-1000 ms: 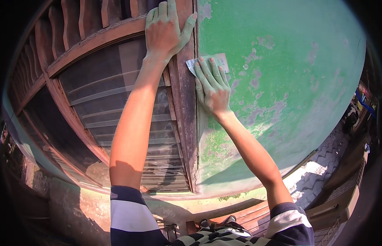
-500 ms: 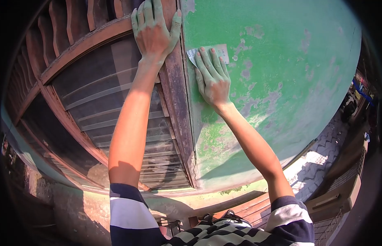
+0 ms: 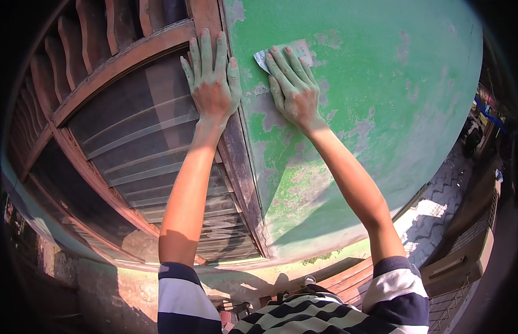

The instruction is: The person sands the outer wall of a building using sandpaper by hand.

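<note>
My left hand (image 3: 213,92) lies flat with its fingers spread on the upright wooden window post (image 3: 235,145), and nothing is in it. To its right, my right hand (image 3: 295,92) presses a small printed sheet of paper (image 3: 301,49) against the green wall (image 3: 376,67). The sheet sticks out on both sides of the fingertips, with its left corner lifted. Pale dust coats both hands. Grey bare patches show in the green paint around and below my right hand.
Left of the post is a louvred window (image 3: 142,122) in a brown wooden frame, with wavy wooden slats (image 3: 95,42) above. Below are a slatted wooden surface (image 3: 348,278) and my shoes. A wooden piece with wire mesh (image 3: 456,267) stands at lower right, beside paving (image 3: 437,206).
My left hand has slid down the post, its fingers now more stretched. My right hand and the paper have moved up the wall. The view has shifted slightly.
</note>
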A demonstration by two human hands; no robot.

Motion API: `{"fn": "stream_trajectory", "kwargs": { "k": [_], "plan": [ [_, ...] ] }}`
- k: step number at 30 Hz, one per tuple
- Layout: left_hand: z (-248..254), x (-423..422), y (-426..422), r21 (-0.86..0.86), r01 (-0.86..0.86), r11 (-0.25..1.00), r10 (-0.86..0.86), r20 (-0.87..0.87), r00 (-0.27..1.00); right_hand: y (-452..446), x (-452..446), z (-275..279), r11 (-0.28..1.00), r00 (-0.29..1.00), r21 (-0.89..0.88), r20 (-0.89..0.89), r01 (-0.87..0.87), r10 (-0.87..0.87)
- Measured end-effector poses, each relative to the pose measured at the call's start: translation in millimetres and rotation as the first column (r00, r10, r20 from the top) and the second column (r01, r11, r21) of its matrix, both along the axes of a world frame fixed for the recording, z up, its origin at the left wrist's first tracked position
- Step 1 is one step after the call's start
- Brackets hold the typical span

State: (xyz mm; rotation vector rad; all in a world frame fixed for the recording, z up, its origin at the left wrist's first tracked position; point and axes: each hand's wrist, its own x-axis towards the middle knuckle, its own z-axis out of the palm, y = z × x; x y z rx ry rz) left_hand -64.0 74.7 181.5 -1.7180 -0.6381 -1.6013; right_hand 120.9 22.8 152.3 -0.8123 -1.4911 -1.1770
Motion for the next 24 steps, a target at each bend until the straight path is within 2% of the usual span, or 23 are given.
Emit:
{"fn": "stream_trajectory", "kwargs": {
  "k": [2, 4, 7, 8, 9, 11, 12, 14, 16, 17, 18, 19, 21, 23, 24],
  "plan": [
    [-1.9, 0.6, 2.6, -0.003, -0.010, 1.000, 0.011, 0.031, 0.999, 6.5, 9.9, 46.7, 0.997, 0.999, 0.074, -0.047, 0.015, -0.011],
    [-2.7, 2.7, 2.1, -0.002, -0.014, 1.000, 0.014, 0.037, 0.999, 12.0, 14.4, 69.9, 0.987, 0.994, 0.159, -0.105, -0.003, 0.020],
    [-5.3, 4.8, 0.2, -0.019, -0.044, 0.999, 0.045, 0.058, 0.997, 3.1, -1.4, 24.5, 0.998, 0.996, 0.054, -0.087, -0.011, 0.016],
    [-7.8, 5.4, -2.3, -0.026, -0.064, 0.998, 0.065, 0.063, 0.996, 3.5, -3.4, 0.0, 1.000, 1.000, 0.017, -0.017, 0.018, -0.017],
    [-10.6, 6.0, -5.3, -0.036, -0.075, 0.997, 0.078, 0.079, 0.994, 1.1, 0.5, -1.1, 1.000, 1.000, 0.009, -0.001, 0.006, -0.006],
    [-4.9, 7.7, -7.5, -0.003, -0.070, 0.998, 0.070, 0.058, 0.996, -2.3, 15.1, 11.3, 1.000, 0.985, -0.024, 0.174, 0.010, -0.005],
    [-4.1, 8.4, -6.3, 0.010, -0.085, 0.996, 0.085, 0.046, 0.995, -3.3, 22.2, 32.9, 1.000, 0.978, -0.011, 0.206, 0.019, -0.017],
    [-3.0, 12.0, -5.2, 0.017, -0.090, 0.996, 0.089, 0.055, 0.994, 6.7, 37.9, 91.8, 0.989, 0.991, 0.142, 0.121, 0.040, -0.057],
    [-2.2, 17.5, -4.9, 0.026, -0.085, 0.996, 0.084, 0.061, 0.995, 11.8, 54.3, 142.0, 0.998, 0.993, -0.029, -0.100, 0.052, -0.055],
    [-1.5, 19.3, -4.8, 0.037, -0.047, 0.998, 0.045, 0.063, 0.997, 6.0, 49.3, 154.3, 0.998, 0.993, -0.020, -0.102, 0.051, -0.053],
    [-0.5, 20.0, -3.6, 0.046, -0.009, 0.999, 0.006, 0.064, 0.998, 1.1, 37.8, 163.8, 0.997, 0.991, 0.076, -0.135, -0.009, 0.019],
    [1.4, 19.8, -3.7, 0.048, -0.011, 0.999, 0.008, 0.066, 0.998, 0.8, 27.2, 166.4, 0.984, 0.983, 0.168, -0.158, -0.066, 0.093],
    [-0.9, 18.9, -6.1, 0.032, -0.027, 0.999, 0.025, 0.058, 0.998, 6.0, 9.5, 133.0, 0.987, 0.984, 0.156, -0.165, -0.042, 0.068],
    [-0.8, 18.6, -6.7, 0.027, -0.015, 1.000, 0.013, 0.061, 0.998, 14.2, 0.2, 89.5, 0.984, 0.996, 0.166, 0.046, 0.064, -0.072],
    [-2.4, 18.5, -7.0, 0.034, 0.001, 0.999, -0.003, 0.054, 0.999, 12.7, 4.0, 86.9, 0.986, 0.996, 0.156, 0.048, 0.064, -0.073]
  ]
}}
